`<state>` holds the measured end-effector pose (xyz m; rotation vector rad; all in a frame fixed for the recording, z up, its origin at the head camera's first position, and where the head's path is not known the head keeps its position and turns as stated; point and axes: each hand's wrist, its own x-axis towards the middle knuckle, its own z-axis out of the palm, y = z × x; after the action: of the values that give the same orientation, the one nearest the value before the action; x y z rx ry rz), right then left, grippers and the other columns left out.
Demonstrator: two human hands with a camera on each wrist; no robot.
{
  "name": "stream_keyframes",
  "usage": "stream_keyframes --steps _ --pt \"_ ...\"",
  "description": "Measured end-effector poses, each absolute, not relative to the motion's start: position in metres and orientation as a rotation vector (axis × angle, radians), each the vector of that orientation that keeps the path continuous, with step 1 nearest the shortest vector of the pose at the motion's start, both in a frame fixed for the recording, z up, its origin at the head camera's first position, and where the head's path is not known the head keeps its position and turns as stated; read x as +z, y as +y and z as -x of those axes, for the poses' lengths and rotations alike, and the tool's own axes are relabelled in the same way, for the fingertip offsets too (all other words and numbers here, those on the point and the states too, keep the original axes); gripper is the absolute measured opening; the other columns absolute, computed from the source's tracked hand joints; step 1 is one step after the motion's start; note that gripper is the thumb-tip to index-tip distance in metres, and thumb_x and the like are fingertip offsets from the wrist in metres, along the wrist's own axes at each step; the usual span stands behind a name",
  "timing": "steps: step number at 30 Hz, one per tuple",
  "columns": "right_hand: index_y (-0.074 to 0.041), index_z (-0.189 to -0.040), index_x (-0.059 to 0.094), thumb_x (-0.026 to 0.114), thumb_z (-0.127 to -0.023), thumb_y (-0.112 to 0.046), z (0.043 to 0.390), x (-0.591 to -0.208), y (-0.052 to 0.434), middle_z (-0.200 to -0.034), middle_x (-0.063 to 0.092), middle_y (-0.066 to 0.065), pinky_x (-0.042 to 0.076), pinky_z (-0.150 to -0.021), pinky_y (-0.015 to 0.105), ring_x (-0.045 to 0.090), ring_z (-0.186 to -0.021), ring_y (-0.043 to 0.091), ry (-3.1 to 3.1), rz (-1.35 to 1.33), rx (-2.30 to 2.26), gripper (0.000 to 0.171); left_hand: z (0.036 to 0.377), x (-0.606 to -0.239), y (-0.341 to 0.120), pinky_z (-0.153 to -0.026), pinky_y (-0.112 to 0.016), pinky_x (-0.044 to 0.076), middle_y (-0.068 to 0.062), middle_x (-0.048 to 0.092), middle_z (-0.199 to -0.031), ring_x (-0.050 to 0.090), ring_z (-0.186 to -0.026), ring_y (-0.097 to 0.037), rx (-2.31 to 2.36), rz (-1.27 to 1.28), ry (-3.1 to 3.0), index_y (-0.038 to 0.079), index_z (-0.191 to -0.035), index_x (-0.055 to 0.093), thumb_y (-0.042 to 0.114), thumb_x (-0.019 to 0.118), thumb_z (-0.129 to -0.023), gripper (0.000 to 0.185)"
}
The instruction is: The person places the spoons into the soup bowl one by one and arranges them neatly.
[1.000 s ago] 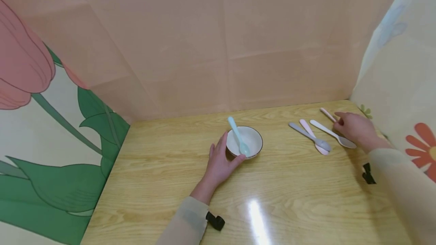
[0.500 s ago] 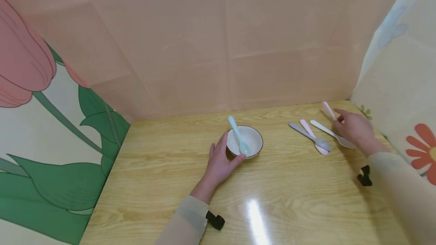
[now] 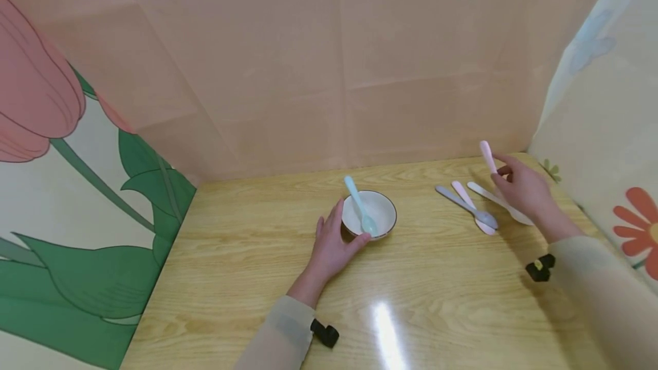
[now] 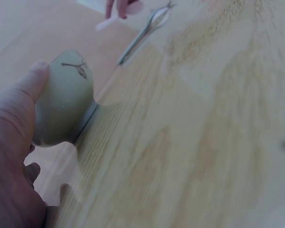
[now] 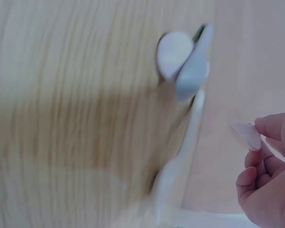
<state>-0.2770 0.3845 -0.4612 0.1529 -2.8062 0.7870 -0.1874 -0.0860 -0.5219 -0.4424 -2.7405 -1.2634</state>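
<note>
A small white bowl [image 3: 382,210] with a dark rim stands mid-table, and a light blue spoon [image 3: 359,204] leans in it. My left hand [image 3: 343,228] cups the bowl's near left side, thumb [image 4: 31,85] against its wall [image 4: 66,102]. Over to the right, my right hand [image 3: 502,175] pinches a pale pink spoon [image 3: 486,156] and holds it off the table, handle pointing up. In the right wrist view that spoon's end [image 5: 247,135] shows between my fingertips [image 5: 270,128].
Three more spoons lie on the wooden table [image 3: 437,278] just left of my right hand: a grey one [image 3: 465,204], a pink one [image 3: 469,197] crossing it, and a white one [image 3: 485,193]. Printed screens wall in the back and both sides.
My right hand has picked the pale pink spoon up from the table's far right and raised it, handle tilting upward. The left hand and bowl have not moved.
</note>
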Motion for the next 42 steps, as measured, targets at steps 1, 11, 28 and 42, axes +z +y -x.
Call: stream_keyframes --steps 1,11,28,42 --pt "-0.001 -0.164 0.047 0.062 -0.112 -0.019 0.276 -0.46 0.381 -0.122 0.072 0.033 0.045 -0.068 0.04 0.063 -0.087 0.032 -2.8 -0.154 0.804 0.057 0.188 -0.522 -0.086 -0.135 -0.06 0.006 -0.01 0.032 -0.179 0.029 -0.165 -0.027 -1.263 0.443 -2.74 0.011 -0.177 0.019 0.064 0.074 -0.1 0.109" --pt "-0.003 -0.167 0.043 0.063 -0.114 -0.02 0.265 -0.448 0.348 -0.124 0.071 0.033 0.047 -0.063 0.028 0.061 -0.087 0.023 -2.76 -0.206 0.979 0.059 0.186 -0.525 -0.088 -0.134 -0.062 0.007 -0.011 0.031 -0.179 0.03 -0.165 -0.029 -1.263 0.447 -2.739 0.014 -0.178 0.016 0.064 0.074 -0.101 0.109" --pt "-0.007 -0.167 0.046 0.068 -0.112 -0.014 0.246 -0.436 0.281 -0.118 0.074 0.029 0.05 -0.06 0.021 0.061 -0.082 0.012 -2.618 -0.297 1.24 0.06 0.184 -0.527 -0.092 -0.135 -0.06 0.006 -0.01 0.031 -0.179 0.029 -0.165 -0.029 -1.275 0.439 -2.74 0.014 -0.178 0.016 0.068 0.072 -0.1 0.111" --pt "-0.006 -0.167 0.045 0.069 -0.11 -0.008 0.235 -0.437 0.224 -0.112 0.074 0.029 0.052 -0.064 0.022 0.065 -0.081 0.017 -2.514 -0.369 1.512 0.062 0.184 -0.523 -0.091 -0.135 -0.06 0.005 -0.01 0.03 -0.18 0.028 -0.165 -0.028 -1.268 0.439 -2.752 0.012 -0.178 0.016 0.063 0.074 -0.101 0.109"
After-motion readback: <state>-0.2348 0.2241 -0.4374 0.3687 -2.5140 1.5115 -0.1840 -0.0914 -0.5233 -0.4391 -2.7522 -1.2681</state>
